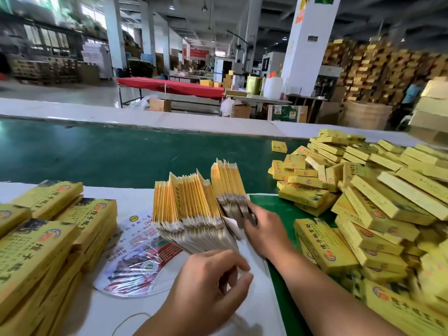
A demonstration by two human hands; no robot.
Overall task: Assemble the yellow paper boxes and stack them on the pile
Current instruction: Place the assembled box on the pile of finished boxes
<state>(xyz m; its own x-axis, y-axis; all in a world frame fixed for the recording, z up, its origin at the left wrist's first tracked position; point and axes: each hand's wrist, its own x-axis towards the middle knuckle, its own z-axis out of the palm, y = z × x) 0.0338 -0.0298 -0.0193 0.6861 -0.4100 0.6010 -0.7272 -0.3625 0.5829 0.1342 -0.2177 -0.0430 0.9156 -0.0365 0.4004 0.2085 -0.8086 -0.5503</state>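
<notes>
A fanned bundle of flat yellow box blanks point(196, 204) stands on edge in the middle of the white table top. My right hand point(263, 229) reaches into the bundle's right side, its fingertips at the blanks' white lower edges; whether it grips one I cannot tell. My left hand point(208, 287) is at the bundle's near end, fingers curled and pinching the white flap ends. A large loose pile of assembled yellow boxes point(378, 207) fills the right side.
Stacks of flat yellow blanks point(48, 234) lie on the left. A round printed plastic fan point(135, 260) lies under the bundle. A green conveyor belt point(97, 154) runs across behind. One single box point(279, 146) sits apart on the belt.
</notes>
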